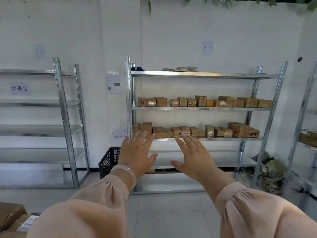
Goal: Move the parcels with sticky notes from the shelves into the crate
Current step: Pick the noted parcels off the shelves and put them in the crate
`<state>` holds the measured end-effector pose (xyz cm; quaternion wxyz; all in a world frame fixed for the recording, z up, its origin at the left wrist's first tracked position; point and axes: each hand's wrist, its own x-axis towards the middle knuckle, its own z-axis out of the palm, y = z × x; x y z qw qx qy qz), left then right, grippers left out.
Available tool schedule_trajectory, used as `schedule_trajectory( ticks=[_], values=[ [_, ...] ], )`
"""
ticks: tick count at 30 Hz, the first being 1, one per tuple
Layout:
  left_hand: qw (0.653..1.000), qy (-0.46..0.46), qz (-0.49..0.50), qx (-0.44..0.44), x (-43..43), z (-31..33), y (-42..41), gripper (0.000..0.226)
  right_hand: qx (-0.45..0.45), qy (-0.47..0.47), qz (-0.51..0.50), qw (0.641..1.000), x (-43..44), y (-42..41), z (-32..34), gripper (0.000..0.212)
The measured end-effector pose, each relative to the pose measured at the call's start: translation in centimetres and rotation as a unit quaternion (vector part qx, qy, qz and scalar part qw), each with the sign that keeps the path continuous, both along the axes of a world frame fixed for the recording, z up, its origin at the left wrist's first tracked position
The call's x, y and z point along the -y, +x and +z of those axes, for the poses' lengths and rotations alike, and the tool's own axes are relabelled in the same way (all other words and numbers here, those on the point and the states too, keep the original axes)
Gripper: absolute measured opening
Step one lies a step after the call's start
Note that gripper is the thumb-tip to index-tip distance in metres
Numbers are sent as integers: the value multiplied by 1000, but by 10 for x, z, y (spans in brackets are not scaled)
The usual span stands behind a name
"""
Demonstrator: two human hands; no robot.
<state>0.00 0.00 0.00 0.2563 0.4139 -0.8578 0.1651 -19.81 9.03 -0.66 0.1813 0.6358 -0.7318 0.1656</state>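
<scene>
A metal shelf unit [202,108] stands ahead against the white wall. Two of its levels carry rows of brown cardboard parcels, an upper row [223,102] and a lower row [193,131]. One lower parcel [185,131] bears a pink sticky note; another [209,131] has a pale label. A black plastic crate [109,160] sits on the floor left of the unit, partly hidden behind my left hand. My left hand [135,153] and my right hand [193,155] are both raised with fingers spread, holding nothing, well short of the shelves.
A bare metal shelf unit [68,127] stands at the left, another [307,140] with boxes at the right edge. Crumpled sacks [267,174] lie on the floor at the right. Brown boxes [12,217] sit at the bottom left. Grey floor lies between me and the shelves.
</scene>
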Motion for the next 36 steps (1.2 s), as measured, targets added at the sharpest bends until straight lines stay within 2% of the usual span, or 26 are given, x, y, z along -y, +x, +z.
schedule_trajectory(
  ticks=[9,23,36],
  values=[
    [1000,5,-9,2,111,-32,-1,68,-6,6,0,1000,106,-4,-22,87],
    [999,7,-47,6,313,-36,-19,68,4,-4,-20,1000,292,-12,-32,85],
    [999,5,-52,-4,473,-46,-114,67,11,-11,-10,1000,468,-110,-50,84]
  ],
)
